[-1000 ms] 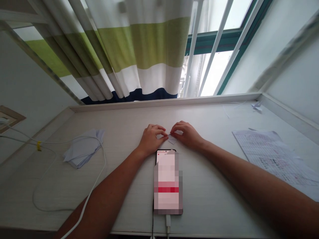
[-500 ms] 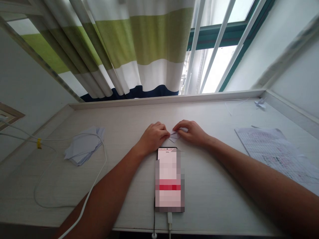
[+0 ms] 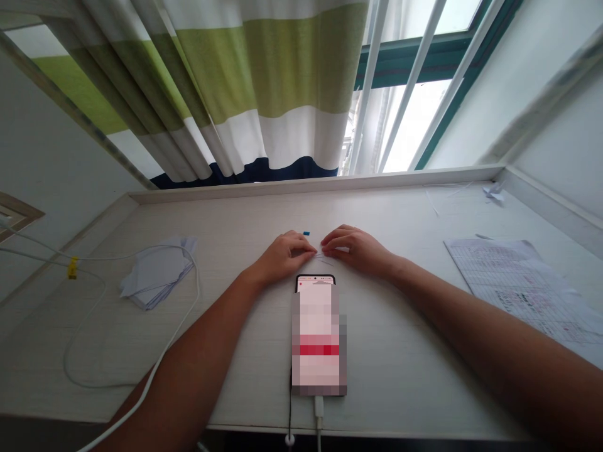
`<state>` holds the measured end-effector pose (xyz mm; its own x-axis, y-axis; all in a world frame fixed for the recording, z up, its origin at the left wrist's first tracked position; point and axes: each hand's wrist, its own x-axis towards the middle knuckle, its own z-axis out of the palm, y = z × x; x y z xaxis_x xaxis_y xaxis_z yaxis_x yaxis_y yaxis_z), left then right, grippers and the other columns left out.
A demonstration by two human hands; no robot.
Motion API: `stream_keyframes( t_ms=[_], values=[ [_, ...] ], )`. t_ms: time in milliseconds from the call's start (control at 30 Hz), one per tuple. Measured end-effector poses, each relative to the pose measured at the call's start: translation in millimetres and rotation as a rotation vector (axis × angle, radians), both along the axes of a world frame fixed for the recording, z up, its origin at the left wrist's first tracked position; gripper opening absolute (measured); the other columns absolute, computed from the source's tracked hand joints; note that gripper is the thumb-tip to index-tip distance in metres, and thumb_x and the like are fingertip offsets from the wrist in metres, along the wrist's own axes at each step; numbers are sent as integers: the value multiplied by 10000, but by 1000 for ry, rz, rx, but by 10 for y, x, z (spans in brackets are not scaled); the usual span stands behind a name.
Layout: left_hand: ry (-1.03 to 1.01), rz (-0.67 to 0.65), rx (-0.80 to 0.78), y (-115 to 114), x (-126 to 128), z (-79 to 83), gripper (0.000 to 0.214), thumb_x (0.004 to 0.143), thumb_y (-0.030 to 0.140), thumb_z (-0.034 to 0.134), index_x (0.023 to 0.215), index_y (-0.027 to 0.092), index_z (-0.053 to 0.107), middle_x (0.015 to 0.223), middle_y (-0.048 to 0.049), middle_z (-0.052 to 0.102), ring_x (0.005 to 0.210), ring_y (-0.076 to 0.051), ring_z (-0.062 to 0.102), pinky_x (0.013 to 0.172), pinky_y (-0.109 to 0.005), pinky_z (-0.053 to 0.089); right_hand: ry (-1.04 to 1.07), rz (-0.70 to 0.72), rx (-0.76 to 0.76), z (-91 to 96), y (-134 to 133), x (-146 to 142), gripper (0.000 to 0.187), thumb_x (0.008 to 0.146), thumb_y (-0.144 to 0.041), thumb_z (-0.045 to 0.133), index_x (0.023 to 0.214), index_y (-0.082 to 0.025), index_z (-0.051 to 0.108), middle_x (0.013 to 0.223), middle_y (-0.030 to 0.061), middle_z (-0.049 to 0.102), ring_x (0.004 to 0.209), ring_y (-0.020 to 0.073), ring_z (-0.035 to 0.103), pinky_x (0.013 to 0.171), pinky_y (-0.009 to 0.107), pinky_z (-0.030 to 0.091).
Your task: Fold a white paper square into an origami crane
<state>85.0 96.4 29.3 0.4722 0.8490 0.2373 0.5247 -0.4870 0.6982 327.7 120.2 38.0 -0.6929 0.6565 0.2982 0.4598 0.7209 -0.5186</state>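
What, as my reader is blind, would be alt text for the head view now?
The left hand and right hand curl either side of a small white paper scrap, beyond a plugged-in smartphone on a white desk. A paper stack lies left, marked sheets right; a striped curtain hangs beyond.

Open strip at the back, crowded centre in front

Only a narrow gap parts the bare left hand (image 3: 289,254) from the bare right hand (image 3: 355,251), and a small white paper piece (image 3: 323,258) fills it. Beyond them, the white wood-grained surface (image 3: 245,216) lies open to the low white ledge (image 3: 320,184), save for a tiny blue piece (image 3: 306,233) near the left hand. A black-rimmed rectangular phone (image 3: 318,339) blocks the front middle. The looping white cable (image 3: 142,397) and loose white paper stack (image 3: 157,273) obstruct the left; flat printed sheets (image 3: 513,276) cover the right.
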Motion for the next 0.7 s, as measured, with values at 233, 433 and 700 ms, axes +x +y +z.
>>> stream_keyframes(
  t_ms=[233,433,700],
  values=[
    [69,179,20,-6,90,-4,134,916,305,677,897,241,793,944,-55,733,1010,-248,608,942,-413,475,28,-153,-98,-55,23,-14,113,903,-273,717,970,-266,807,1244,86,716,1169,299,642,1033,515,492],
    [78,165,-3,-23,113,-15,95,889,305,713,879,250,789,983,-45,739,1037,-252,600,961,-420,456,-28,-296,-148,-33,27,-30,233,844,-413,775,1018,-257,777,1283,107,671,1263,364,543,1083,605,388],
    [61,175,12,-47,128,-14,159,922,339,659,980,224,753,1000,-61,748,1039,-258,612,947,-427,464,90,-240,-222,13,0,-37,91,851,-284,720,933,-243,722,934,24,759,954,239,683,1080,534,363]
  ],
)
